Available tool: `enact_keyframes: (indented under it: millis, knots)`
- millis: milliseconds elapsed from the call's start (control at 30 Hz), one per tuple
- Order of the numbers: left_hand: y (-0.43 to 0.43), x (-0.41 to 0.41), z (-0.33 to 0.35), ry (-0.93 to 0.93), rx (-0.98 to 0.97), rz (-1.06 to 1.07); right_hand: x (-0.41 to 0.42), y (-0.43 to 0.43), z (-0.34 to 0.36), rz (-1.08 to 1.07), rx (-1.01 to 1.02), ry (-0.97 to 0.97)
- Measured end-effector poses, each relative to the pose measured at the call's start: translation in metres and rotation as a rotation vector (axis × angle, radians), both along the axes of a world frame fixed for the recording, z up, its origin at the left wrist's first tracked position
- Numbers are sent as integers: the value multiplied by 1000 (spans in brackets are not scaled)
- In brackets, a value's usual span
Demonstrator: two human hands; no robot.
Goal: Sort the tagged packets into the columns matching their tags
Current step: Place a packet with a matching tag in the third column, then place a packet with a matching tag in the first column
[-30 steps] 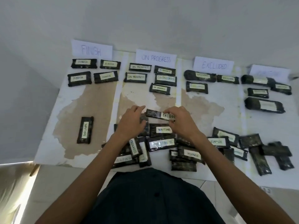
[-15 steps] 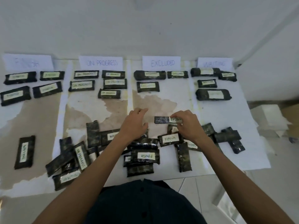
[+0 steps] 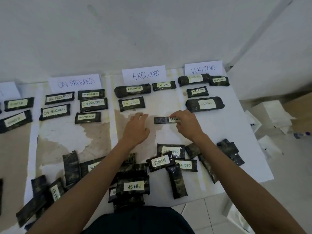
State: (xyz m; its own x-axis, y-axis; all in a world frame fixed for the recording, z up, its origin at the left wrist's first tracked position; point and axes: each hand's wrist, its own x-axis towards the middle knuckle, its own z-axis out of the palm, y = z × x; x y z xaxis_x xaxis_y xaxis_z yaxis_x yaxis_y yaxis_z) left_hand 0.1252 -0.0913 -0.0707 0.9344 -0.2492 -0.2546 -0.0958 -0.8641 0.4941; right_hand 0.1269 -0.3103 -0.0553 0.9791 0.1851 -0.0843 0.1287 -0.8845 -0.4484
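Observation:
My right hand [image 3: 186, 124] pinches the right end of a dark packet tagged EXCLUDED [image 3: 164, 119], held level in the column under the EXCLUDED sign [image 3: 144, 75]. Three EXCLUDED packets [image 3: 132, 89] lie higher up in that column. My left hand [image 3: 135, 128] hovers just left of the packet, fingers relaxed, holding nothing. Signs ON PROGRESS [image 3: 76, 82] and WAITING [image 3: 203, 69] head the neighbouring columns, each with tagged packets below. A heap of unsorted packets [image 3: 160, 162] lies along the near edge.
The white sheet [image 3: 236, 141] with stained brown patches covers the floor against a white wall. Crumpled white paper and a box [image 3: 268, 114] lie to the right of it. My dark lap [image 3: 138, 222] is at the bottom.
My right hand has carried the EXCLUDED packet away from the heap, up into the EXCLUDED column. My left hand has come off the packet. The view has swung to the right.

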Motion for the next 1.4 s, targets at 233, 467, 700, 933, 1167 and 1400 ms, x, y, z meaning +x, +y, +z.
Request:
enact_keyframes:
  millis: [233,467,700,933,1167,1400]
  knots:
    - [1,45,-20,-46,68,43,69,19,-26,35,-30,-41]
    - [-2,87,-36,-104,85,52,115,26,-51,32,-27,-124]
    - [-5,99,-42,-122,52,23,124,26,-69,50,-62,-125]
    - [0,81,-32,-197,14,-34,113,23,-57,125,-10,-105]
    - [5,22,-20,-76,-72,-66,45,29,-22,194,-2,143]
    - [14,-57,-28,15,-88,-103,-53,45,-12,495,-256,310]
